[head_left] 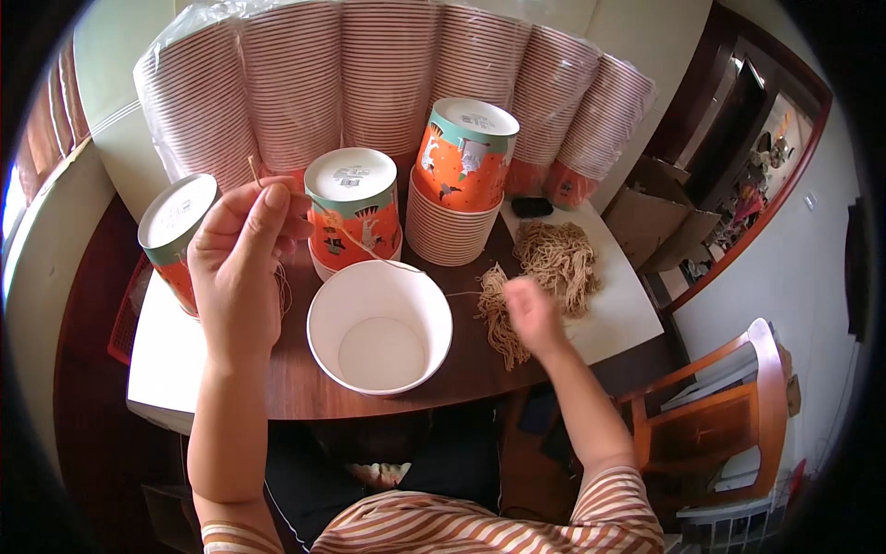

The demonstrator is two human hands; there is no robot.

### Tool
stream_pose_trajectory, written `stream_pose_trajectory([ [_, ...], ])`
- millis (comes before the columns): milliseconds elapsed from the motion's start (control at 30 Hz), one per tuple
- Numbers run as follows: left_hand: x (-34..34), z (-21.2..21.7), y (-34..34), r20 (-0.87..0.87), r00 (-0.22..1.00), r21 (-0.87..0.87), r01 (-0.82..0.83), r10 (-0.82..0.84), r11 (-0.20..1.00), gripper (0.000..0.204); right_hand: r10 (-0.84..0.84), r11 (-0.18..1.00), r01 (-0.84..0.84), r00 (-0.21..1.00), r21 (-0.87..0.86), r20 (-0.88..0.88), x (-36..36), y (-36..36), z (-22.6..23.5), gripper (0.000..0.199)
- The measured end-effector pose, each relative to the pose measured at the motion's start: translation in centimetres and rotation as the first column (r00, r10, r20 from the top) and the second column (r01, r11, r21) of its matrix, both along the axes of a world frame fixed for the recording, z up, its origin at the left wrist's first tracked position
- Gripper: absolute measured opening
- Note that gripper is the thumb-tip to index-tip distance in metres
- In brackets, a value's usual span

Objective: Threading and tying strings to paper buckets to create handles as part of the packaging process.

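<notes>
The left hand is raised over the table, pinching a thin string that trails down toward the open white cup. The right hand, blurred, reaches into a bundle of strings. Upturned orange cups stand behind, before wrapped cup stacks.

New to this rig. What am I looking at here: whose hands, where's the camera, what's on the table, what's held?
No robot: a person's two bare hands, filmed by a fisheye camera on their head looking down, so straight edges bend. The left hand is raised, pinching a thin tan string that runs over an open white paper bowl. The right hand reaches to a pile of tan strings, blurred, so its grip is unclear. Behind stand upside-down orange printed bowls and wrapped bowl stacks on the brown table.
</notes>
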State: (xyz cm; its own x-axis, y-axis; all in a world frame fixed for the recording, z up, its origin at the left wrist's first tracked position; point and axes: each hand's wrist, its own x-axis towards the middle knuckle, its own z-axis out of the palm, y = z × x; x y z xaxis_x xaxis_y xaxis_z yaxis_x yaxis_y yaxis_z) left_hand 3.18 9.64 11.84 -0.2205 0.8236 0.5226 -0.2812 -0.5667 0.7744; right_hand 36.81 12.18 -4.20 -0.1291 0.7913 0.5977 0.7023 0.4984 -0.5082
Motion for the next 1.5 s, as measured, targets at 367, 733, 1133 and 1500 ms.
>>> stream_pose_trajectory([
  [367, 0.4, 1.1, -2.7, 0.039, 0.996, 0.06, 0.072, -0.074, 0.996, 0.016, -0.244, 0.968, 0.24, 0.823, 0.076, 0.513, 7.5, 4.0, -3.3, 0.024],
  [733, 1.7, 1.8, -5.3, 0.01, 0.967, 0.036, 0.253, -0.254, 0.967, 0.016, 0.248, 0.941, -0.152, 0.918, -0.303, 0.309, -3.1, -0.9, -0.3, 0.037],
  [1133, 3.2, -5.3, -11.4, 0.023, 0.805, -0.462, 0.535, -0.593, 0.708, 0.016, 0.307, 0.919, -0.376, 0.871, -0.118, -0.385, -6.6, -8.1, 7.2, 0.037],
  [1500, 4.3, -13.8, -15.0, -0.115, 0.924, -0.471, 0.273, -0.365, 0.839, 0.014, 0.204, 0.444, -0.804, 0.52, -0.395, -0.83, -12.8, -16.0, 5.1, 0.046],
])
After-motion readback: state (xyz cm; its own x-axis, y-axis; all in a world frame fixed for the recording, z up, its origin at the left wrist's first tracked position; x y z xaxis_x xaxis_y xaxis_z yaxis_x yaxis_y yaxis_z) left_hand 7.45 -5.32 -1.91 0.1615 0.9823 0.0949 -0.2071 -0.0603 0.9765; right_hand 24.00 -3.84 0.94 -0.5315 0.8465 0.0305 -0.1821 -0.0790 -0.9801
